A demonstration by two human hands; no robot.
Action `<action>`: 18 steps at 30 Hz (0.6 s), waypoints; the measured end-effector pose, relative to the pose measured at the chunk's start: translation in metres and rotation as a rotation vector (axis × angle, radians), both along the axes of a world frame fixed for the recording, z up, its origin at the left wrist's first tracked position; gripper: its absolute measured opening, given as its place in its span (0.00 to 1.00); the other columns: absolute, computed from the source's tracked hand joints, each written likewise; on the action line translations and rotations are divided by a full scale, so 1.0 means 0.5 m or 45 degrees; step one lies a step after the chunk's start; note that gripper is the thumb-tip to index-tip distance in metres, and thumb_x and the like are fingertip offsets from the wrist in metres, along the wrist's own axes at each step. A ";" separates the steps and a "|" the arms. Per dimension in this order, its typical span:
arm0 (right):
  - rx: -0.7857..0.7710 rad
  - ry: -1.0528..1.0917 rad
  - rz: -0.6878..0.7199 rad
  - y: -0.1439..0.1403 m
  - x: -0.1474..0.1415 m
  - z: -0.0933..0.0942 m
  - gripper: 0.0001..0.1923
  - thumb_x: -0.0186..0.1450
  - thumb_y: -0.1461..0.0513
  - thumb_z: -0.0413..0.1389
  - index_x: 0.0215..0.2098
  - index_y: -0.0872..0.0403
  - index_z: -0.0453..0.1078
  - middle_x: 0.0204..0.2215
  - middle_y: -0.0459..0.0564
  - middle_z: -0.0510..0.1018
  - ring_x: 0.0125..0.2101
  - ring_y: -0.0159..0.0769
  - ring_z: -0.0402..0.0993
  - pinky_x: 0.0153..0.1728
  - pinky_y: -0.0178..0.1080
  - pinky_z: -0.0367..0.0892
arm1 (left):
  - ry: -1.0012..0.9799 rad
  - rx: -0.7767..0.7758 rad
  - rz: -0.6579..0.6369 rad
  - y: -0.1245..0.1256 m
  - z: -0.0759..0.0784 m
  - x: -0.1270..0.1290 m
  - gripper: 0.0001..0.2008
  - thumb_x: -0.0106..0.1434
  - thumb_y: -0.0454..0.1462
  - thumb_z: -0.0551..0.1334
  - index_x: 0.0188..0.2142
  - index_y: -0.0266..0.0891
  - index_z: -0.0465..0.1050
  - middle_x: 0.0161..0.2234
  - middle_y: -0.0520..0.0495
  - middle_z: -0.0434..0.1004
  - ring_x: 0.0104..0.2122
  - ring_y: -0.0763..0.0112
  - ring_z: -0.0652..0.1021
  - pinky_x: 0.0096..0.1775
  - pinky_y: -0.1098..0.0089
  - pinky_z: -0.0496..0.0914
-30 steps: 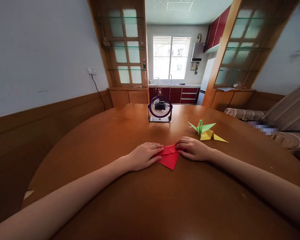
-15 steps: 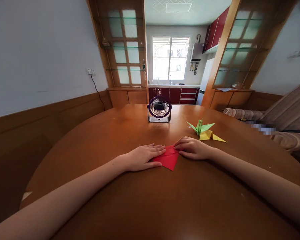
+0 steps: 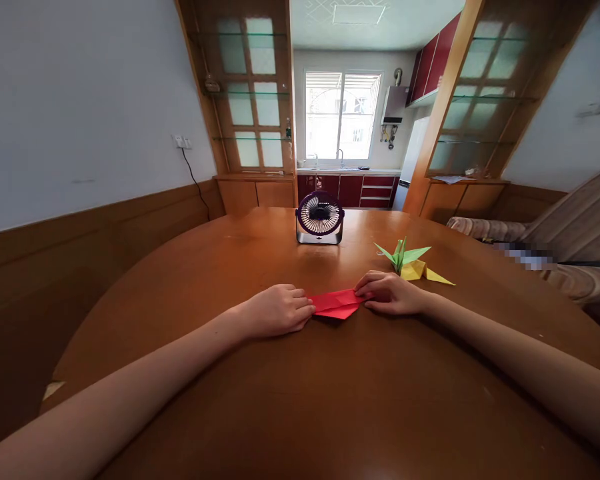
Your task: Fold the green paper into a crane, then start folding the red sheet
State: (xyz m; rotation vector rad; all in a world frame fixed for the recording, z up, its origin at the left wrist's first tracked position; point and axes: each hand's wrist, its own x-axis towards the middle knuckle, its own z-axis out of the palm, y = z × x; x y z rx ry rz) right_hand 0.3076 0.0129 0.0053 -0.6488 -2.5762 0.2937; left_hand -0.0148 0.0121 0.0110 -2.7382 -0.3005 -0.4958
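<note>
A folded piece of red origami paper lies on the wooden table, stretched between my two hands. My left hand has its fingers curled closed over the paper's left end. At the other end, my right hand pinches the paper between thumb and fingertips. The paper's lower part narrows to a blunt tip pointing toward me. Both ends are partly covered by my fingers. Just beyond my right hand sit a green origami crane and a yellow origami crane, close together.
A small purple desk fan stands farther back on the table. A striped armchair is beside the table on the right. The table's curved edge runs along the left.
My left hand has gone from lying flat to curling its fingers round the paper's left end. The paper's tip now reaches less far toward me. My right hand has shifted slightly right.
</note>
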 end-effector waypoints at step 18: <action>-0.250 0.371 -0.345 -0.009 -0.029 -0.003 0.14 0.67 0.54 0.56 0.35 0.56 0.75 0.31 0.50 0.76 0.32 0.34 0.71 0.33 0.37 0.66 | -0.692 -0.425 0.361 0.002 0.004 0.001 0.11 0.68 0.36 0.53 0.44 0.38 0.72 0.36 0.47 0.80 0.32 0.72 0.78 0.35 0.71 0.71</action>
